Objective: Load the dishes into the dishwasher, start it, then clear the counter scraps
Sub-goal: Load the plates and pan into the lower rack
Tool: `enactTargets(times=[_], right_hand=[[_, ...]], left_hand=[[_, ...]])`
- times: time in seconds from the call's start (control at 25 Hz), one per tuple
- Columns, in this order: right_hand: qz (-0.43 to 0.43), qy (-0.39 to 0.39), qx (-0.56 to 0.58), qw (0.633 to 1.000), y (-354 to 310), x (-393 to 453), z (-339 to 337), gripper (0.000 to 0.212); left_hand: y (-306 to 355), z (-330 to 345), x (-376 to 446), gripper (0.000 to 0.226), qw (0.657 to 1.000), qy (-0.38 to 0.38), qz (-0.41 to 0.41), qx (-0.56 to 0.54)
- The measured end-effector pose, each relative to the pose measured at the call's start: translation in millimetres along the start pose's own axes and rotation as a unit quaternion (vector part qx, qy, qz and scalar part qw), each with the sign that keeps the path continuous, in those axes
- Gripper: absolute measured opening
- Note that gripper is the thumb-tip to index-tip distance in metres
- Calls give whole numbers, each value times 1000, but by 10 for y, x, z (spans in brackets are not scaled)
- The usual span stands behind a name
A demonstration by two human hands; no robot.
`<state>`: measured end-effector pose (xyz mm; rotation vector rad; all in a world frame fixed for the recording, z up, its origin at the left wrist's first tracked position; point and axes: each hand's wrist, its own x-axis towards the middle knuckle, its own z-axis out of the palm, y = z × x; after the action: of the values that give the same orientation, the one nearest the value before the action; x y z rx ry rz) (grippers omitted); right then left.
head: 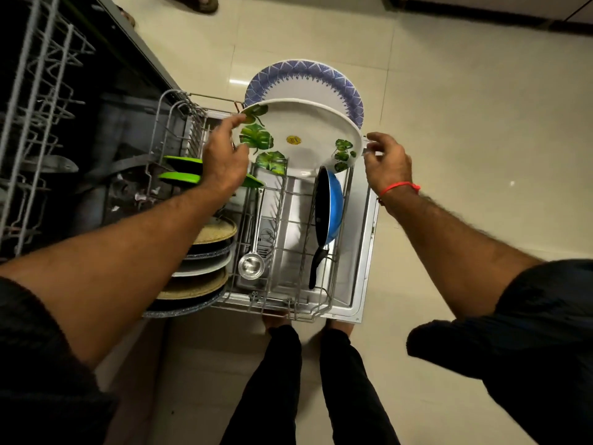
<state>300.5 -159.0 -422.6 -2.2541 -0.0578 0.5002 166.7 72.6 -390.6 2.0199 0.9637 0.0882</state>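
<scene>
Your left hand (224,159) pinches the left rim of the leaf-print plate (298,139), thumb on its face and fingers behind. Your right hand (386,160) sits just beside the plate's right rim with fingers loosely curled; you cannot tell from here whether they touch it. The plate is tilted and hangs above the far end of the lower rack (288,239), which is pulled out over the open dishwasher door (362,239). Behind it, at the rack's far edge, a blue-patterned plate (305,81) stands upright. Along the rack's right side a blue frying pan (329,210) stands on edge, handle toward you. A steel ladle (252,264) lies near the middle, bowl toward the near edge. Green plates (181,170) and a row of darker plates (199,268) fill the left side.
</scene>
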Motion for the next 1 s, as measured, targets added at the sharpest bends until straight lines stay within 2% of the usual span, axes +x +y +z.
enactTargets(times=[0.16, 0.28, 0.52, 0.76, 0.88, 1.0], right_hand=[[-37, -21, 19, 999, -156, -716, -152, 36], [-35, -41, 46, 997, -335, -1307, -370, 36], [-62, -127, 36, 989, -652, -2230, -696, 33], [-152, -255, -17, 955, -1180, -3152, -846, 32], [-218, -330, -51, 917, -1480, -3655, -748, 27], [-284, -393, -58, 872, -1868, -4365, -509, 24]], left_hand=[[150, -137, -726, 58, 1000, -21, -3, -9], [221, -372, -1311, 57, 999, -32, -29, -32], [444, -819, -2602, 51, 998, 19, -59, -28], [603, -1366, -4041, 50, 986, 121, -111, -36], [462, -1684, -4674, 49, 974, 180, -135, -26], [228, -2174, -5358, 48, 950, 275, -148, -19]])
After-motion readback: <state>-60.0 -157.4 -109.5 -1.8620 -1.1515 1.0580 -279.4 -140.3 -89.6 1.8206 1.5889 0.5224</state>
